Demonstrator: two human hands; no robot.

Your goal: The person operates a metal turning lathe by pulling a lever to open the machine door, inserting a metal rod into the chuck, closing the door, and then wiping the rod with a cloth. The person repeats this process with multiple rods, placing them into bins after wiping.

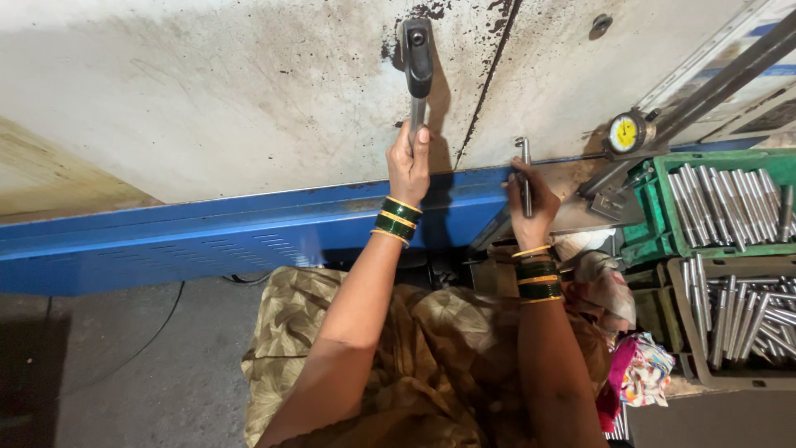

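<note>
Left hand is clenched round one lever rising above it. Right hand grips one upright metal pin. Right of it: one yellow dial gauge, two crates, green and grey, full of pins.

One head cam, worn high, looks steeply down over both forearms, close in; stained white machine wall at 12 o'clock, green plastic crate of steel rods at 3, grey concrete floor at 8
</note>
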